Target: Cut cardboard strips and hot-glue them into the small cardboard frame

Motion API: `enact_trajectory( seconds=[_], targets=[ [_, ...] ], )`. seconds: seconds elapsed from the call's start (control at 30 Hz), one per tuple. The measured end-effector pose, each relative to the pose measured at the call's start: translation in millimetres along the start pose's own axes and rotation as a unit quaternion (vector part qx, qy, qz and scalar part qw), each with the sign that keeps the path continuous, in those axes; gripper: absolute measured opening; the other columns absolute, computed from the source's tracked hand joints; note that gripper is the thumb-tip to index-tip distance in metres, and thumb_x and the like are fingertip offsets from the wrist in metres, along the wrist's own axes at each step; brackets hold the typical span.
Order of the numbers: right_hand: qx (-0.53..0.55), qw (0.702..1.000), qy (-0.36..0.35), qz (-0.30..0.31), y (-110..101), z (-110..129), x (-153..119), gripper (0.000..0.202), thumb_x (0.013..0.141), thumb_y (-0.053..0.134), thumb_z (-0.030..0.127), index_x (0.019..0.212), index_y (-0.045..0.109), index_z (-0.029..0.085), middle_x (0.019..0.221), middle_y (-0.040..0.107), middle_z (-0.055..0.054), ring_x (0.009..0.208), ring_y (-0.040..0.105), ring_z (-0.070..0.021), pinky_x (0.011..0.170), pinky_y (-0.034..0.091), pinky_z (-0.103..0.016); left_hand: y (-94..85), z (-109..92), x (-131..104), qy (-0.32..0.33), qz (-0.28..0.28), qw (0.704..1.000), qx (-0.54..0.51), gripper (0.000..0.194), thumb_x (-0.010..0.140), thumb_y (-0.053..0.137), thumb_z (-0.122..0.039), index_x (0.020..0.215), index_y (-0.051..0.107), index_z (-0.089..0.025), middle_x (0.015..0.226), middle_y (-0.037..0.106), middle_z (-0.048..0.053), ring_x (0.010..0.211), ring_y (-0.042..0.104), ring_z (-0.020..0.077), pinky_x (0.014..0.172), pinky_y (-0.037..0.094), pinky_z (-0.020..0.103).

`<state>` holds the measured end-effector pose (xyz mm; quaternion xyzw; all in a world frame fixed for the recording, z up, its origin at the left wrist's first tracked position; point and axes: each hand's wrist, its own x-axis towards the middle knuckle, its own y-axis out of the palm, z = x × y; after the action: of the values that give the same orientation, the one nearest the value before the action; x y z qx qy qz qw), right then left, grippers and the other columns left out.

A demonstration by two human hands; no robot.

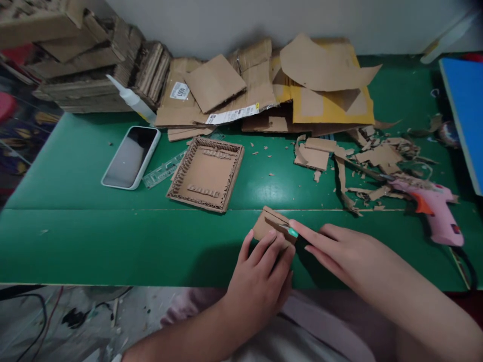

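Observation:
Near the front edge of the table lies a small cardboard piece [262, 227]. My left hand [260, 274] holds it down, its fingertips bent over the top. In my right hand [347, 249] is a small craft knife [293, 232] with a green part showing. Its thin blade lies across the cardboard, along a slit or strip near the far edge. The rest of the knife is hidden by my fingers. Just beyond my hands sits a shallow cardboard tray [207, 173] with corrugated strips along its walls.
A phone [131, 157], a clear stencil ruler [164, 171] and a glue bottle [134, 103] are at left. Cardboard sheets [217, 83] and stacked cardboard [86, 85] line the back. Scraps [383, 156] and a pink glue gun [437, 211] with a cord lie at right.

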<state>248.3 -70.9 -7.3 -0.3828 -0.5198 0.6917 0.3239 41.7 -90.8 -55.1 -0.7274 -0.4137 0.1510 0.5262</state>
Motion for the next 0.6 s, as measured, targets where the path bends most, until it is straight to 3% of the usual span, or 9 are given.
enact_trajectory(
  seconds=[0.4,0.6],
  targets=[
    [0.017,1.0,-0.02,-0.004,-0.7,-6.8,-8.4,0.051,0.093,0.031,0.024,0.143,0.023,0.027,0.075,0.058,-0.002,0.057,0.051,-0.0115,0.052,0.043,-0.022,0.1,-0.7,-0.9,-0.014,0.015,1.0,-0.001,0.038,0.086,0.05,-0.028,0.124,0.053,-0.02,0.13,0.054,0.005,0.126,0.041,0.0217,0.113,0.013,0.044],
    [0.028,0.999,-0.013,0.008,1.7,-7.7,-7.5,0.053,0.093,0.034,0.026,0.144,0.022,0.028,0.074,0.057,-0.001,0.056,0.051,-0.011,0.052,0.043,-0.022,0.3,-0.8,-0.3,-0.014,0.015,1.0,0.0,0.039,0.086,0.05,-0.028,0.124,0.053,-0.02,0.131,0.053,0.005,0.126,0.041,0.0218,0.113,0.014,0.044]
  ],
)
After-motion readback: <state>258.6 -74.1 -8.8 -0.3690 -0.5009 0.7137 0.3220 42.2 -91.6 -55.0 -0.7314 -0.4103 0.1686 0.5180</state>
